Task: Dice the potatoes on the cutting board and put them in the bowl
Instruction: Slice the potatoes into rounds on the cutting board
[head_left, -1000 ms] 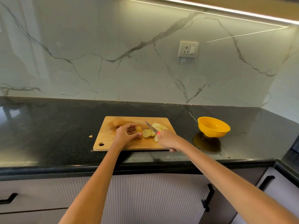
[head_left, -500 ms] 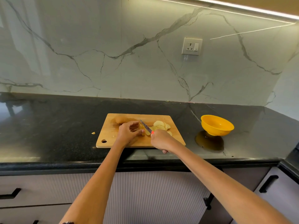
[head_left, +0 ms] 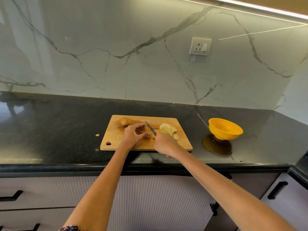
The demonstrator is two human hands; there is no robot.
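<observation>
A wooden cutting board (head_left: pixel 116 139) lies on the black counter. My left hand (head_left: pixel 134 135) grips the uncut end of a potato (head_left: pixel 147 129) in the middle of the board. My right hand (head_left: pixel 165 144) holds a red-handled knife (head_left: pixel 150 128), its blade set across that potato just right of my left fingers. Several pale potato slices (head_left: pixel 166 129) lie to the right of the blade. A whole brown potato (head_left: pixel 125 121) sits at the board's far left corner. The yellow bowl (head_left: pixel 225 129) stands to the right of the board and looks empty.
A small potato scrap (head_left: pixel 97 135) lies on the black counter (head_left: pixel 58 130) left of the board. A marble backsplash with a wall socket (head_left: pixel 200 46) rises behind. Drawers with black handles (head_left: pixel 277 189) sit below the counter edge.
The knife blade has shifted left along the potato toward my left hand between cuts. The camera view has drifted slightly; the board and bowl stay put.
</observation>
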